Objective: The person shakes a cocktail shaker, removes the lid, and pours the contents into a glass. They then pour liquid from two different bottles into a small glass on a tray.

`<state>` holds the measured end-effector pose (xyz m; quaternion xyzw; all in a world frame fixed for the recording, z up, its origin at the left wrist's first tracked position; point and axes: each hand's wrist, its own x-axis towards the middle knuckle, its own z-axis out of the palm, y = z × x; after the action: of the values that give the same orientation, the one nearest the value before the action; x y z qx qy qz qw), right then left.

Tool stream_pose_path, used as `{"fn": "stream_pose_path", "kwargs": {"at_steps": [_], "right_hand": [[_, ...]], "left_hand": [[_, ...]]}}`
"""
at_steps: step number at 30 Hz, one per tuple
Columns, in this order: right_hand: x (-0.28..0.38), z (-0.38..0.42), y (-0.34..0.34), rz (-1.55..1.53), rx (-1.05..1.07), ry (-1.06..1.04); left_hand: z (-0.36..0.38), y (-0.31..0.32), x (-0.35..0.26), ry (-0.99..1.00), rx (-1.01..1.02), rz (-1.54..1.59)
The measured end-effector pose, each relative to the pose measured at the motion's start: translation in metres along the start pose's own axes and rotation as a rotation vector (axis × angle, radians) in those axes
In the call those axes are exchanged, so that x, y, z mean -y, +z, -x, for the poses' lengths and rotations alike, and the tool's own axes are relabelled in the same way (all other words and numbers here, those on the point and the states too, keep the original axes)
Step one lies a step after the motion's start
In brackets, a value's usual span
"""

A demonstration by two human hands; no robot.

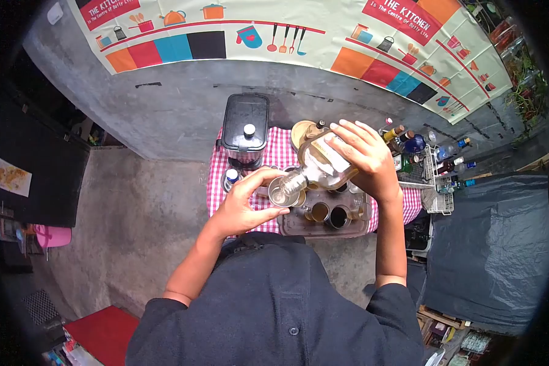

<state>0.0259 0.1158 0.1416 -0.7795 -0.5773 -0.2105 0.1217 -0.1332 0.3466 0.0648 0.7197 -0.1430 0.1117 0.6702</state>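
Observation:
My left hand point(241, 204) is wrapped round a small clear glass point(278, 196), its mouth facing up toward me. My right hand point(365, 155) grips a clear, labelled liquor bottle point(323, 163) by its body. The bottle is tilted, its neck pointing down and left into the mouth of the glass. Whether liquid is flowing cannot be made out. Below the bottle, a brown tray point(296, 227) carries several glasses, among them one with a dark drink point(339, 218) and one with an amber drink point(319, 212).
On the pink checked tablecloth point(216, 201) stand a black lidded dispenser point(246, 122) and a blue-capped bottle point(231, 175). A round wooden board point(299, 131) lies behind. Several bottles crowd around a white wire rack point(430, 165) at right. The grey wall point(183, 110) bounds the back.

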Motion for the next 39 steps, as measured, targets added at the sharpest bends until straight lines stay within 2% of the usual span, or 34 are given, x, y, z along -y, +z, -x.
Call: {"fn": "stream_pose_path", "kwargs": {"at_steps": [39], "right_hand": [[-0.005,0.003,-0.004,0.037,-0.021,-0.027]], "left_hand": [[-0.002,0.009,0.000,0.013,-0.021,-0.004]]}}
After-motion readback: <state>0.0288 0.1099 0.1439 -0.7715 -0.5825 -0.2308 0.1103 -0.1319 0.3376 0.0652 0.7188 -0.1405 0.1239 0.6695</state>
